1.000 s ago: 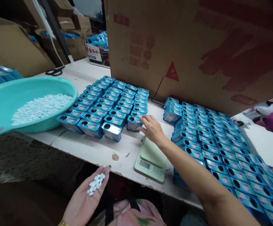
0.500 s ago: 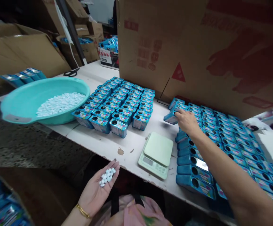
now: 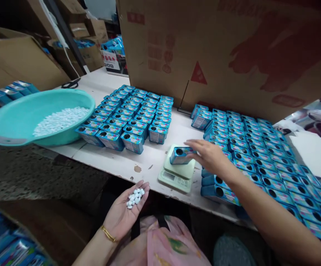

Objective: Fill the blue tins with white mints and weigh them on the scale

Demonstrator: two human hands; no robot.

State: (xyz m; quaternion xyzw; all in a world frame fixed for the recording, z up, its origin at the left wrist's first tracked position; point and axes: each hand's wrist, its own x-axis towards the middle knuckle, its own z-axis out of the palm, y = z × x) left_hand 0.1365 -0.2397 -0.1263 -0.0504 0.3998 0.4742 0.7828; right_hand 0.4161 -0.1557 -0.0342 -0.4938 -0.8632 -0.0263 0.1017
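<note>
My left hand (image 3: 123, 212) lies palm up below the table edge, cupping a small heap of white tablets (image 3: 135, 197). My right hand (image 3: 209, 156) grips a blue tin (image 3: 180, 155) with a round hole in its top, resting it on the pale green scale (image 3: 177, 171). Several more blue tins stand in a block (image 3: 134, 116) left of the scale. A larger field of tins (image 3: 257, 155) stretches away to the right of my right arm.
A teal basin (image 3: 19, 118) holding white tablets sits at the left of the white table (image 3: 110, 162). A big cardboard box (image 3: 227, 55) stands behind the tins. Scissors (image 3: 70, 84) lie at the back left. More cartons stand further back.
My right hand went from the left block of tins to the right stack, picked up one tin and brought it onto the scale. My left hand stayed cupped with the tablets.
</note>
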